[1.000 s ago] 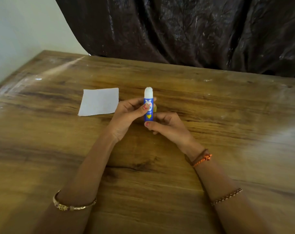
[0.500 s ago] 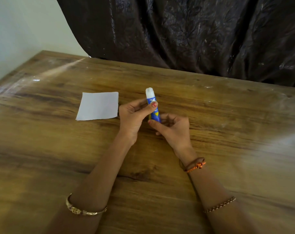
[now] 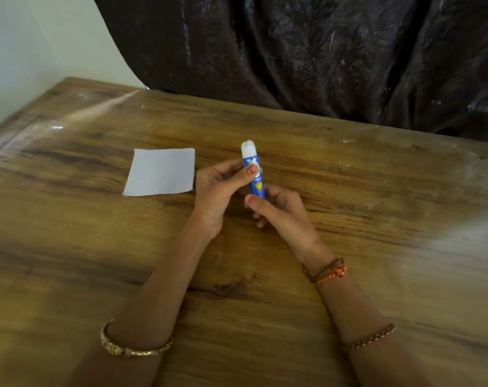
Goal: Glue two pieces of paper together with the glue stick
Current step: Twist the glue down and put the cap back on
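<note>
A blue glue stick (image 3: 255,180) with a white top stands nearly upright above the middle of the wooden table (image 3: 349,191), tilted slightly left. My left hand (image 3: 219,191) pinches its upper body between thumb and fingers. My right hand (image 3: 279,210) grips its lower end, thumb on the front. A white square of paper (image 3: 160,172) lies flat on the table just left of my left hand. I see only one sheet; whether another lies under it I cannot tell.
A dark crinkled curtain (image 3: 321,51) hangs along the table's far edge. A pale wall (image 3: 28,51) stands at the far left. Bare wood lies to the right of my hands and in front of them.
The glue stick has tilted slightly left from upright. Both hands keep their hold on it, and the paper has not moved.
</note>
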